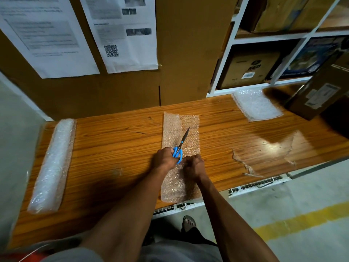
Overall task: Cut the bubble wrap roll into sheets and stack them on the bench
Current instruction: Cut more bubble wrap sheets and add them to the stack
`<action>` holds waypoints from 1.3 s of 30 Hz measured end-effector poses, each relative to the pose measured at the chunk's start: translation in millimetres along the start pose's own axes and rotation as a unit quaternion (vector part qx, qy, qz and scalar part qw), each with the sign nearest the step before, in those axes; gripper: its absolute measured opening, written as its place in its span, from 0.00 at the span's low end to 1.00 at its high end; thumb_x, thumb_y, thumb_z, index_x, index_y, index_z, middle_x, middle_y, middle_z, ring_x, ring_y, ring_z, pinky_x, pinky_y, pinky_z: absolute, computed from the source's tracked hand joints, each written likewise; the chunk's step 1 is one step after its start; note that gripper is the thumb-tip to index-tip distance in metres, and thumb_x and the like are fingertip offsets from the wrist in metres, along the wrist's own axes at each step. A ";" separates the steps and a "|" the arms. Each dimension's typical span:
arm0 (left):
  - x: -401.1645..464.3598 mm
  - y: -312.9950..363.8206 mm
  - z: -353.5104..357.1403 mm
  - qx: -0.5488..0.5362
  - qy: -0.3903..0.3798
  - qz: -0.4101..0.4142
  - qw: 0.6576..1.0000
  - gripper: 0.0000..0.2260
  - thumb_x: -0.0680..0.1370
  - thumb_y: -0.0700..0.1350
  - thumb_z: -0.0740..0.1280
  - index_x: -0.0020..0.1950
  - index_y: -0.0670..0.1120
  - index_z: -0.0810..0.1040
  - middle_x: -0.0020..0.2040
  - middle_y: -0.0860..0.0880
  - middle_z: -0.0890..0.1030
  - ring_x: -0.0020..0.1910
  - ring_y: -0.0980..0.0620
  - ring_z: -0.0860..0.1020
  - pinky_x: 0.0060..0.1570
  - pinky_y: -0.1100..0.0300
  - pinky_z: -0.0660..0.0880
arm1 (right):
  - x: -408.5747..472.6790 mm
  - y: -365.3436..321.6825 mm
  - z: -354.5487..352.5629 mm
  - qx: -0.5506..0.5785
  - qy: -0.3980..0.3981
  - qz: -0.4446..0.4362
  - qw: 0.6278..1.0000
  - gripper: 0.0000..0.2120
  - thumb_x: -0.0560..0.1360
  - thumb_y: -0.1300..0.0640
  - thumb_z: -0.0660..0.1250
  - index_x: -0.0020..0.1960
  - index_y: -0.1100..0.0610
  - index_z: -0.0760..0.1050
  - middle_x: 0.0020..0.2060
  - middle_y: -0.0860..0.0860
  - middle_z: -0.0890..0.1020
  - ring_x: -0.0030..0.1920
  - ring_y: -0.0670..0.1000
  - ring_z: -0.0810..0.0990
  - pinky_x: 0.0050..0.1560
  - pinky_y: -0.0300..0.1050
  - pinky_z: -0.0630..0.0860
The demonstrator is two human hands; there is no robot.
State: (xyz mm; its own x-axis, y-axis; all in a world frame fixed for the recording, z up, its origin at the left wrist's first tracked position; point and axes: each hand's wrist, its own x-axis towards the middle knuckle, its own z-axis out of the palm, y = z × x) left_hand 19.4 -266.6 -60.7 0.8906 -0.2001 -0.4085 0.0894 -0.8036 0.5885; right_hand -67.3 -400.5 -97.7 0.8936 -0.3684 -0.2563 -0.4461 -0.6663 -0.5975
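A long bubble wrap sheet lies across the wooden bench, running from the back to the front edge. My left hand grips the blue handles of the scissors; the blades are closed and point up and to the right over the sheet. My right hand sits just right of the handles with curled fingers, holding the sheet down. The bubble wrap roll lies at the bench's left end. A stack of cut sheets rests at the back right.
Loose scraps of clear film lie on the bench to the right of my hands. A cardboard box stands at the far right. White shelves with boxes rise behind it. Cardboard panels with taped papers back the bench.
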 end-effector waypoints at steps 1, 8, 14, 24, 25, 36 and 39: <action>1.6 0.4 2.6 0.010 0.010 -0.004 1.000 0.17 0.74 0.49 0.78 0.61 0.50 0.82 0.55 0.49 0.86 0.51 0.48 0.84 0.51 0.54 0.83 | 1.3 -1.5 -1.2 0.007 -0.004 -0.013 1.000 0.19 0.70 0.57 0.62 0.55 0.53 0.87 0.46 0.53 0.85 0.51 0.58 0.80 0.53 0.43 0.78; 9.4 6.0 6.6 -0.005 0.003 -0.034 0.999 0.18 0.74 0.43 0.78 0.63 0.49 0.81 0.56 0.49 0.85 0.53 0.48 0.83 0.52 0.54 0.83 | -9.3 -15.0 -25.3 0.049 -0.087 -0.019 0.995 0.24 0.70 0.59 0.65 0.65 0.46 0.82 0.44 0.40 0.84 0.58 0.56 0.78 0.71 0.64 0.64; 15.8 0.2 2.4 -0.091 0.005 -0.066 0.994 0.17 0.72 0.37 0.79 0.58 0.46 0.83 0.52 0.47 0.86 0.46 0.48 0.86 0.45 0.52 0.85 | -14.2 -29.5 -33.9 0.026 -0.119 0.013 0.992 0.31 0.75 0.62 0.67 0.70 0.33 0.73 0.65 0.57 0.69 0.67 0.62 0.65 0.67 0.57 0.61; 40.8 -47.8 -74.5 -0.111 0.090 -0.126 0.982 0.08 0.70 0.39 0.79 0.46 0.45 0.84 0.47 0.47 0.87 0.43 0.48 0.86 0.46 0.49 0.85 | -9.2 -25.3 -33.8 -0.110 -0.065 0.065 0.990 0.35 0.76 0.45 0.73 0.78 0.40 0.62 0.75 0.61 0.59 0.73 0.68 0.61 0.72 0.64 0.69; 39.4 -50.5 -81.5 -0.111 0.099 -0.130 0.980 0.09 0.71 0.39 0.78 0.50 0.45 0.84 0.49 0.46 0.87 0.45 0.47 0.86 0.48 0.49 0.85 | -7.0 -24.1 -33.9 -0.130 -0.067 0.069 0.987 0.36 0.76 0.45 0.73 0.79 0.40 0.60 0.77 0.62 0.57 0.76 0.69 0.59 0.73 0.65 0.68; 8.9 -47.5 -96.3 -0.067 0.162 -0.050 0.983 0.09 0.77 0.48 0.75 0.55 0.48 0.84 0.51 0.48 0.86 0.48 0.46 0.84 0.46 0.57 0.80 | -31.4 -44.2 0.3 -0.254 -0.080 -0.094 0.959 0.34 0.80 0.33 0.57 0.81 0.39 0.48 0.83 0.55 0.49 0.80 0.66 0.52 0.77 0.67 0.56; 0.3 -48.8 -92.8 -0.066 0.137 -0.038 0.988 0.10 0.75 0.55 0.76 0.47 0.50 0.83 0.44 0.50 0.86 0.41 0.48 0.84 0.40 0.56 0.82 | -37.4 -54.6 0.8 -0.249 -0.069 -0.075 0.963 0.34 0.83 0.35 0.55 0.83 0.43 0.45 0.84 0.56 0.46 0.82 0.66 0.48 0.79 0.65 0.51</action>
State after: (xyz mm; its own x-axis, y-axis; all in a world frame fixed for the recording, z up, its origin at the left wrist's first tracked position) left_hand 56.7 -175.4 -24.8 0.9648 0.0320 -0.2610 0.2019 -0.7262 0.6572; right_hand -76.4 -349.8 -56.1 0.9325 -0.1772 -0.3146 -0.2492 -0.9464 -0.2057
